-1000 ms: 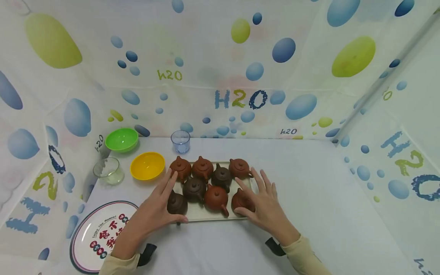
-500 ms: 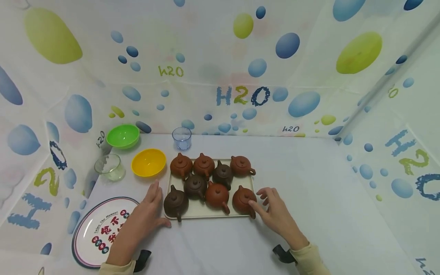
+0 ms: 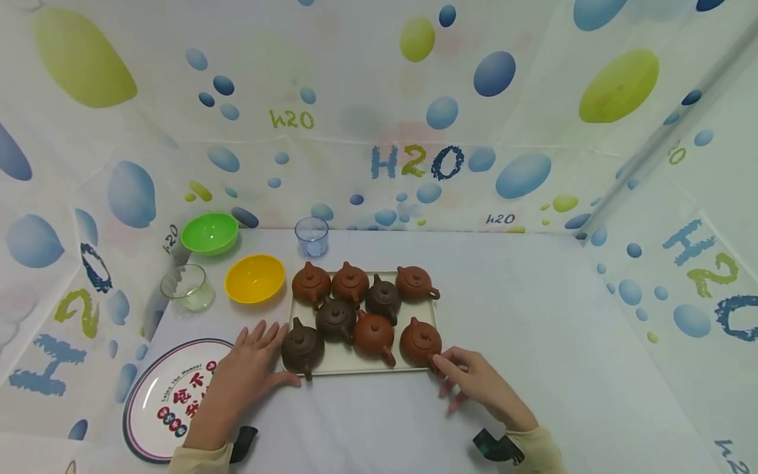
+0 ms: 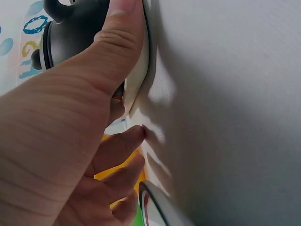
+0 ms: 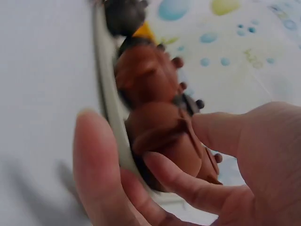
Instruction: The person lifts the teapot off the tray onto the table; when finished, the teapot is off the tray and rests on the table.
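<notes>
**Matt clay, glossy plastic**

Teapots point(image 3: 337, 319) look like matt unglazed clay, on a smooth cream tray point(image 3: 346, 362) (plastic, apparently). Bowls point(image 3: 254, 278) are glossy plastic, the cup point(image 3: 188, 287) clear, the tablecloth point(image 3: 533, 316) smooth and matt.

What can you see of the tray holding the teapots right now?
The tray is a shallow, cream, rectangular one with a low rim, plastic by its look, lying flat on the white table. It carries eight clay teapots, reddish and dark brown, in two rows. The left hand touches its near left corner, thumb along the edge; the right hand is at its near right corner.
</notes>
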Available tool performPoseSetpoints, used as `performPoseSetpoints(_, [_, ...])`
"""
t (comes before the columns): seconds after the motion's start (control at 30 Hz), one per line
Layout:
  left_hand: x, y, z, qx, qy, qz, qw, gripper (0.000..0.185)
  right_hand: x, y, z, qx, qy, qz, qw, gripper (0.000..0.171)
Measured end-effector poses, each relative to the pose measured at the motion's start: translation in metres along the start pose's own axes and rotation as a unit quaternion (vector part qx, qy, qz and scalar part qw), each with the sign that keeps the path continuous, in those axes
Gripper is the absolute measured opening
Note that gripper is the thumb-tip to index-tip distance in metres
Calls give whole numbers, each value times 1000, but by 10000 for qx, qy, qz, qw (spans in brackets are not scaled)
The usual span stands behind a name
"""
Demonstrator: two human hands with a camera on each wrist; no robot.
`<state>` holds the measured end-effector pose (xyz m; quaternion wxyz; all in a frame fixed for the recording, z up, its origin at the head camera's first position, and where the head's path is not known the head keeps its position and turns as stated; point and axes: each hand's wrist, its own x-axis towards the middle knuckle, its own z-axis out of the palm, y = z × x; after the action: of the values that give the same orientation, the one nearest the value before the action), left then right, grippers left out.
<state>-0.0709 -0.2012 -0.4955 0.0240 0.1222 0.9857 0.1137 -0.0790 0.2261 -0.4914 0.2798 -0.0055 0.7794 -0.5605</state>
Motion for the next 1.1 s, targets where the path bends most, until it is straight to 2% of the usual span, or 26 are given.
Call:
performPoseSetpoints(0.13, [2, -1, 1, -162, -48, -68, 9998, 109, -5, 3, 2, 880, -533, 155, 9946, 43])
performPoseSetpoints(0.27, [5, 1, 3, -269, -58, -66, 9996, 109, -10, 8, 13, 1781, -542, 205, 9823, 36])
performPoseSetpoints(0.33, [6, 2, 3, -288, -43, -25, 9996, 109, -13, 10, 21, 2233, -488, 283, 9731, 39])
performPoseSetpoints(0.5, [5, 1, 4, -252, 62, 18, 9997, 110, -11, 11, 43, 3282, -619, 322, 9420, 62])
performPoseSetpoints(0.57, [5, 1, 5, -281, 38, -4, 9996, 110, -8, 11, 50, 3625, -637, 293, 9294, 63])
performPoseSetpoints(0.63, [4, 1, 6, -347, -19, -8, 9994, 110, -5, 11, 55, 3847, -493, 289, 9213, 55])
performPoseSetpoints(0.73, [4, -1, 10, -472, -45, 21, 9989, 110, -3, 10, 59, 3805, -50, 279, 9244, 41])
performPoseSetpoints(0.8, [4, -4, 14, -525, -16, 35, 9986, 112, -1, 10, 61, 3585, 214, 239, 9330, 36])
performPoseSetpoints(0.93, [4, -6, 14, -502, 14, 4, 9987, 112, 2, 12, 63, 3040, 550, 164, 9509, 37])
performPoseSetpoints(1.1, [4, -4, 6, -460, -83, 39, 9989, 111, 5, 15, 61, 2802, 1134, 258, 9529, 39])
